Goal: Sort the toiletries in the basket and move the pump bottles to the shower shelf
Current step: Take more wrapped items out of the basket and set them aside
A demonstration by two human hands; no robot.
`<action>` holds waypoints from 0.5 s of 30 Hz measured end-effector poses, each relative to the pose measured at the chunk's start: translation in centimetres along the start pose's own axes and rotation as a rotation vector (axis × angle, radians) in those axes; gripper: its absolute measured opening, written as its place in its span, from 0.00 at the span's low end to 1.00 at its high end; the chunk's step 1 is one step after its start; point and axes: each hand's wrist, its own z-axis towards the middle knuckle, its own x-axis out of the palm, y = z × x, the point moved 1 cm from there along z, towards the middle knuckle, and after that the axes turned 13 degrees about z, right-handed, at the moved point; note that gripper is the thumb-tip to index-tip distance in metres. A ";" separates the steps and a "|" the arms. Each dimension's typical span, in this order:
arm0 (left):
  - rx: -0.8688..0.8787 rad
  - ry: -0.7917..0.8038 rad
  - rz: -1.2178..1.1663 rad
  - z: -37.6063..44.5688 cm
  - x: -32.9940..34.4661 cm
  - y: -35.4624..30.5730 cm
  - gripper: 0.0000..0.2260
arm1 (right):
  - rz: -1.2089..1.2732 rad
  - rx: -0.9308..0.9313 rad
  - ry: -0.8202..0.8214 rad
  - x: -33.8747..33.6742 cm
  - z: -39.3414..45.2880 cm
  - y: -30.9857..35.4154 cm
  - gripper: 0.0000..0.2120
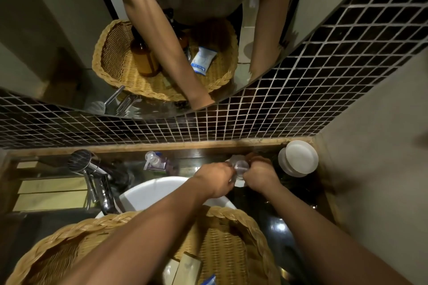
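Note:
My left hand (216, 178) and my right hand (260, 174) meet on the dark counter behind the sink, both closed around a small clear plastic bottle (240, 166). The wicker basket (234, 238) sits in front of me under my forearms, holding a beige box (188, 266) and a blue-white packet (209, 281) at the bottom edge. The mirror shows the basket's reflection with an amber pump bottle (143, 58) and a blue-white pouch (203, 60). A clear pump bottle (154, 162) stands on the counter left of my hands.
A white basin (148, 194) lies between basket and counter. A chrome tap with a shower head (80, 161) stands at the left. A white lidded jar (298, 157) sits in the right corner. Dark mosaic tiles (254, 118) back the counter, a wall closes the right side.

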 end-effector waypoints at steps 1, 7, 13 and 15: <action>-0.005 0.005 -0.008 0.1 0.3 0.0 0.14 | 0.010 0.013 -0.003 0.1 0.0 -0.1 0.10; -0.023 -0.003 0.040 1.0 0.5 -0.3 0.14 | 0.012 -0.012 0.010 -0.5 0.2 -0.2 0.12; -0.013 -0.049 0.038 0.4 0.7 0.0 0.16 | 0.165 -0.005 -0.130 0.2 -1.1 -0.9 0.16; -0.002 -0.057 0.032 0.2 0.8 0.1 0.15 | 0.173 -0.005 -0.151 0.2 -1.4 -1.3 0.16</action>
